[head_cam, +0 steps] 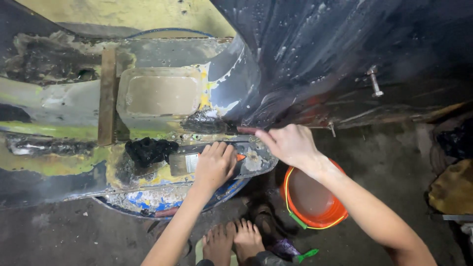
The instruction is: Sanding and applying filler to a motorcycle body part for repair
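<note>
Brush [183, 163] with black bristles is gripped in the left hand [215, 165], laid flat on a worn, paint-chipped metal panel [59, 162]. The right hand [291, 144] is pinched on something reddish at the panel's edge, seemingly bracing it. An orange bucket [315, 207] is set below, within reach.

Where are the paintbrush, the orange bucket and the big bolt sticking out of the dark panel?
paintbrush [183, 163], head view, on its metal ferrule.
orange bucket [335, 213], head view, on its right rim.
bolt [374, 83], head view, on its shaft.
</note>
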